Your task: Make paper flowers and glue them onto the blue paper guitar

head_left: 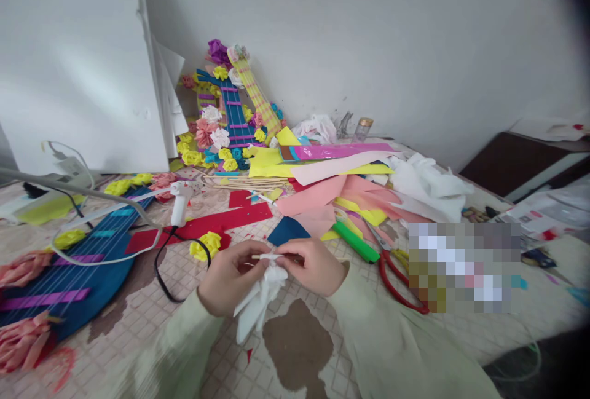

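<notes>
My left hand (225, 282) and my right hand (313, 267) meet over the patterned floor and pinch a thin stick (263, 257) between their fingertips. A strip of white crepe paper (258, 304) is bunched around the stick and hangs down below my hands. Both hands grip this paper and stick together. A yellow paper flower (207, 244) lies just left of my left hand on a red paper strip (216, 222). A white glue gun (179, 201) stands behind it with its black cord (161, 270) looping toward me.
Red-handled scissors (396, 276) and a green cutter (354, 241) lie to the right. Pink, yellow and blue paper sheets (332, 193) pile behind. A blue cardboard guitar (59, 270) with paper flowers lies at left; another guitar (233, 110) leans on the wall.
</notes>
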Demonstrator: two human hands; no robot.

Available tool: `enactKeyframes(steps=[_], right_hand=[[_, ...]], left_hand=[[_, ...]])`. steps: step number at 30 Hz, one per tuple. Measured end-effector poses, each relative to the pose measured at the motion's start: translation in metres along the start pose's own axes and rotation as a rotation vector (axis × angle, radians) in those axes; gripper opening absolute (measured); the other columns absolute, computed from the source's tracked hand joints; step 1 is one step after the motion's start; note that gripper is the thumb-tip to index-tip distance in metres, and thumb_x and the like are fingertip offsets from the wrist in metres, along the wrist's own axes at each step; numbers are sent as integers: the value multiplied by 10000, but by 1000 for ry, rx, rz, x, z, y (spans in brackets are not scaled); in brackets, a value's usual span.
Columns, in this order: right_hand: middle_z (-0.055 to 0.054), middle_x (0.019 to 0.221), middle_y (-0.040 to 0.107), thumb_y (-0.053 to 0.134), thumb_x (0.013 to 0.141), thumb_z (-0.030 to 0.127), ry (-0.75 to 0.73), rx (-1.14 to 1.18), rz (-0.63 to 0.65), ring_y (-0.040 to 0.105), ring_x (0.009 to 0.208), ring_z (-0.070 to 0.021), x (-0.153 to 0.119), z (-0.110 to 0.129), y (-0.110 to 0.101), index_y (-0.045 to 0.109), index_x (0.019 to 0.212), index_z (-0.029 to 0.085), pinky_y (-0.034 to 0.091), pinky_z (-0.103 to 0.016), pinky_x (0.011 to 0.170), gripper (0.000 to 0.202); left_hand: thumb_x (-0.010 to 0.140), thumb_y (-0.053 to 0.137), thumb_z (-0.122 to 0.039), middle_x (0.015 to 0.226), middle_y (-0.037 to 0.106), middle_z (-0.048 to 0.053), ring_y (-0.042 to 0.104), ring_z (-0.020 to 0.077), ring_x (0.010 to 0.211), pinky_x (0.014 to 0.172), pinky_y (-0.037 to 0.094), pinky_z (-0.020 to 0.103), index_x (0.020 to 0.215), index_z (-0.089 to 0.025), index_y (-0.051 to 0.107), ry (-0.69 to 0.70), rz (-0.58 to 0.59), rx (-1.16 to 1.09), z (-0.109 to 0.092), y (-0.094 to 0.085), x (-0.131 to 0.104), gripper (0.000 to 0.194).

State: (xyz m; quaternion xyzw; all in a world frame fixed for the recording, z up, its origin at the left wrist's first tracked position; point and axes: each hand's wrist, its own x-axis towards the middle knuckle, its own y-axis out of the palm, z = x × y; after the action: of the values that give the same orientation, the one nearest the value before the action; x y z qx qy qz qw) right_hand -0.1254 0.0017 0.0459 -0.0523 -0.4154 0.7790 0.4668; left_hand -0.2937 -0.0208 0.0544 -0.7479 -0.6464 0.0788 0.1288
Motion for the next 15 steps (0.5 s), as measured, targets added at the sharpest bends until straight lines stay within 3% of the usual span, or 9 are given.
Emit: enactKeyframes(steps=[4,8,15], right_hand=[[-30,682,618,504,749,227,-10,-26,-27,523,571,-101,0,-2,1,645,795,166,363,-190,509,161],[-38,724,615,458,785,222,-61,-2,44,533,617,-104,0,1,-5,631,838,157,375,-193,543,192],[-39,725,599,473,772,196,-59,-28,9,532,632,-108,0,2,-5,634,839,159,386,-205,563,178]], left_hand=[[656,562,-234,696,656,42,612,146,635,551,491,209,731,-138,601,-17,8,29,1,1,1,128],[653,571,-242,694,652,38,609,149,646,562,494,216,730,-142,599,5,-4,24,2,0,0,129],[686,540,-264,834,637,45,596,153,780,664,492,233,824,-158,580,66,46,43,-1,-2,1,180]])
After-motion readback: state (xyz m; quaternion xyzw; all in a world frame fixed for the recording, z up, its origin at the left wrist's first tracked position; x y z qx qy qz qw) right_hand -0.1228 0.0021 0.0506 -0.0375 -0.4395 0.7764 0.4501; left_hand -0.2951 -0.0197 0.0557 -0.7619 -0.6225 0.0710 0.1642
